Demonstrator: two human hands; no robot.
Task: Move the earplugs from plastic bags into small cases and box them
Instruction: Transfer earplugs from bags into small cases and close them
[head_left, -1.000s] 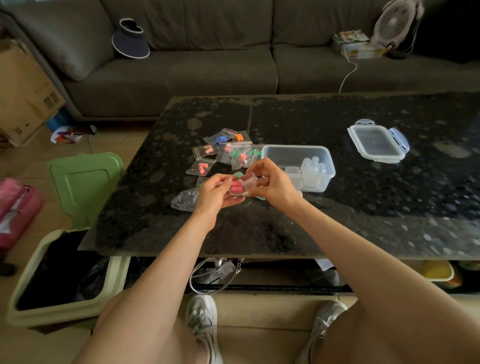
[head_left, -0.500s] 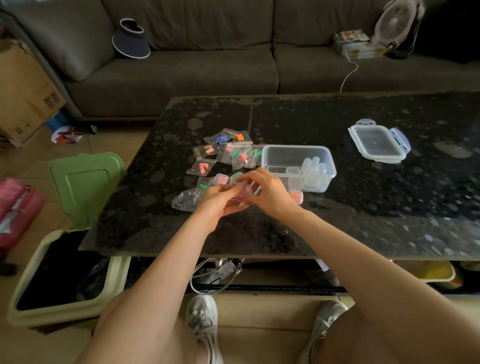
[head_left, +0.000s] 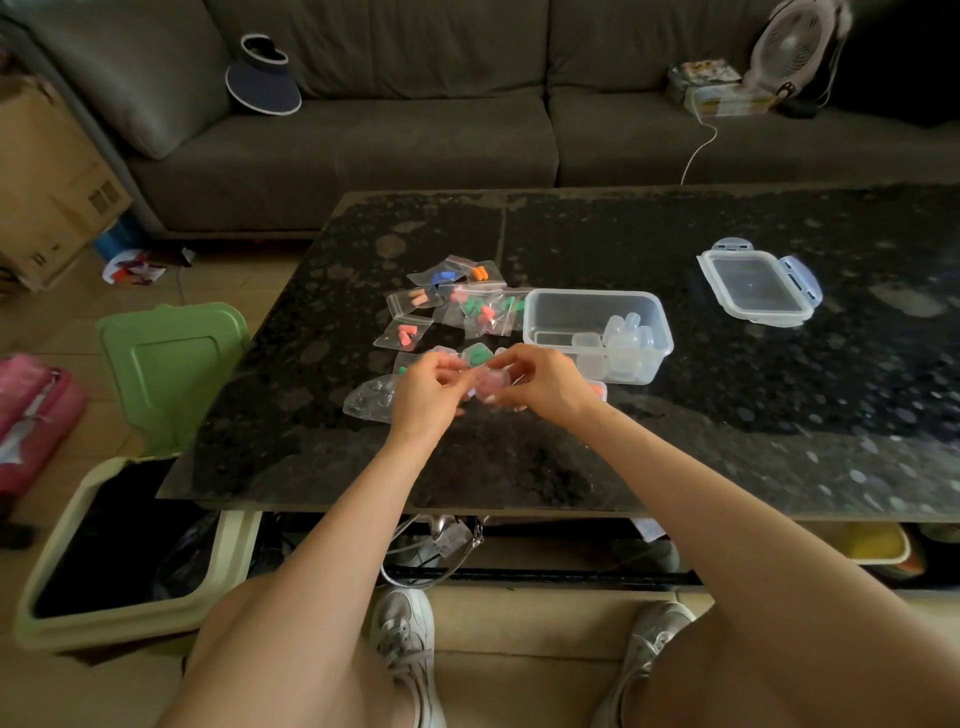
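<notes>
Pinching from both sides, left hand (head_left: 423, 387) and right hand (head_left: 543, 382) held a blurred clear case (head_left: 491, 385) of pink earplugs (head_left: 488, 382) over the table (head_left: 675, 441), just before the box (head_left: 531, 325). Step judged: closing case. Next move needed: lowering it into box.

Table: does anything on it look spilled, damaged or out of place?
Nothing looks spilled or damaged. The bags of earplugs lie in a loose heap beside the open container; its lid lies apart to the right. One clear bag lies crumpled beside the left hand.
</notes>
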